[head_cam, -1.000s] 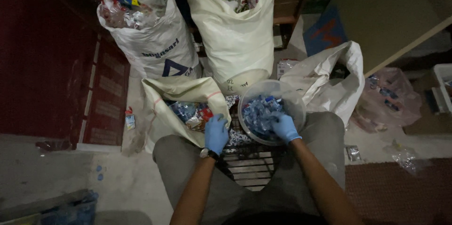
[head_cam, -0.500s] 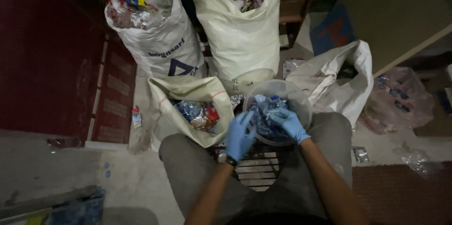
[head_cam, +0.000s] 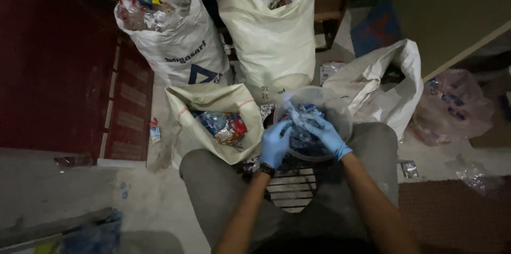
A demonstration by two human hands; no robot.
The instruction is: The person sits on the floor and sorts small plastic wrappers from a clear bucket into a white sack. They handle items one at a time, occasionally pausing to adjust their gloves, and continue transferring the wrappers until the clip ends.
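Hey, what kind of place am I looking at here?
Probably an informal sorting spot for plastic waste, on a bare floor. Tall white sacks stand stuffed with wrappers, a smaller open sack holds more, and gloved hands, left hand and right hand, pick through a clear tub of packaging.

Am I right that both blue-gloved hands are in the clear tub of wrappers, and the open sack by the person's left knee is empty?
Not quite. The head view shows the open sack holding crumpled wrappers, so it is not empty. The rest stands: the left hand and right hand, both in blue gloves, are in the clear tub of wrappers.
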